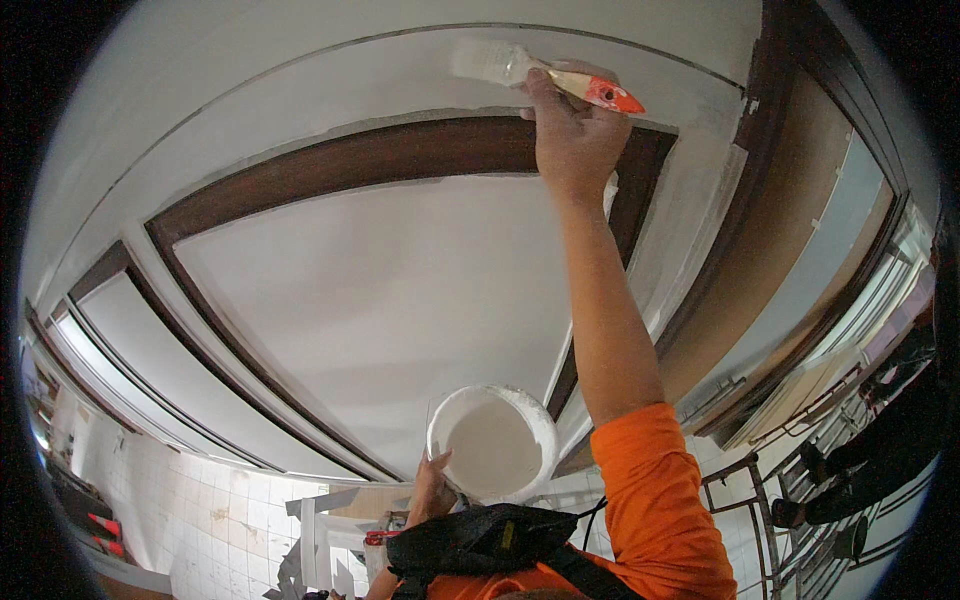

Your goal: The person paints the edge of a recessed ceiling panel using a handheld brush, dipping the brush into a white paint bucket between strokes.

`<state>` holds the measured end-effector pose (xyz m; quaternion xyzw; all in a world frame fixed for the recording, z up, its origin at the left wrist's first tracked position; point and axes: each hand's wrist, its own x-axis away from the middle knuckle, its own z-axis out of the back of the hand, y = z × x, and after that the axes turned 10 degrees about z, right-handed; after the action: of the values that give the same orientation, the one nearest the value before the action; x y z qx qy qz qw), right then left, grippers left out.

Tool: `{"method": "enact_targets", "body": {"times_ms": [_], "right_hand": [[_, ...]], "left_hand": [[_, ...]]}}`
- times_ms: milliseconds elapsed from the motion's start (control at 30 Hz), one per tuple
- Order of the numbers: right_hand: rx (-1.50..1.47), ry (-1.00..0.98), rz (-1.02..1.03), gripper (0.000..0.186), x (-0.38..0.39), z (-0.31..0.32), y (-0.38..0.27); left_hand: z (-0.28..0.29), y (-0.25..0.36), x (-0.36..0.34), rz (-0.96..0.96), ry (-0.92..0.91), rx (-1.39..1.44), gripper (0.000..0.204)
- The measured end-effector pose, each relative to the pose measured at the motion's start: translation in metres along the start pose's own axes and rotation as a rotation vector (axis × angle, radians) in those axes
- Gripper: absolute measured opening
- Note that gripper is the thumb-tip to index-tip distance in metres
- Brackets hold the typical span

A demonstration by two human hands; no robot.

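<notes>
My right hand (585, 140) is raised high, its fingers closed round a paintbrush (575, 82) with a wooden handle tipped in red-orange. White paint coats the bristles, which are at the pale wall strip (400, 75) above a dark brown wooden frame (400, 150). Low in front of my body, my left hand (432, 490) grips the side of a white bucket (492, 440). Whitish paint lies inside the bucket, and its rim is smeared. Part of my left hand is hidden by the bucket and the black bag at my chest.
A white panel (390, 290) fills the brown frame, with a narrower framed panel (170, 350) at left. On the right are a brown door frame (725, 210) and metal scaffolding (765, 530), where another person's dark-clothed legs (870, 455) show. White floor tiles (220, 520) lie below.
</notes>
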<state>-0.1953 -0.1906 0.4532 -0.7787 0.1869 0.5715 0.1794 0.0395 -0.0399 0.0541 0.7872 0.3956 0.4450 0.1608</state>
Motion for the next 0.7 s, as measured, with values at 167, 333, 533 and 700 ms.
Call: {"method": "enact_targets", "body": {"times_ms": [167,333,533,700], "right_hand": [[-0.015,0.043,-0.006,0.018,-0.008,0.018,0.001],[-0.04,0.123,-0.084,0.021,-0.014,0.032,0.005],[0.057,0.195,-0.046,0.023,-0.021,0.057,0.014],[0.212,0.4,-0.011,0.018,-0.029,0.08,0.012]], "left_hand": [[0.005,-0.004,-0.004,-0.014,0.014,0.023,0.049],[0.001,-0.001,-0.002,0.002,0.02,0.0,0.047],[0.003,-0.002,-0.004,-0.022,-0.005,0.044,0.045],[-0.003,0.001,-0.001,0.06,0.078,0.075,0.045]]}}
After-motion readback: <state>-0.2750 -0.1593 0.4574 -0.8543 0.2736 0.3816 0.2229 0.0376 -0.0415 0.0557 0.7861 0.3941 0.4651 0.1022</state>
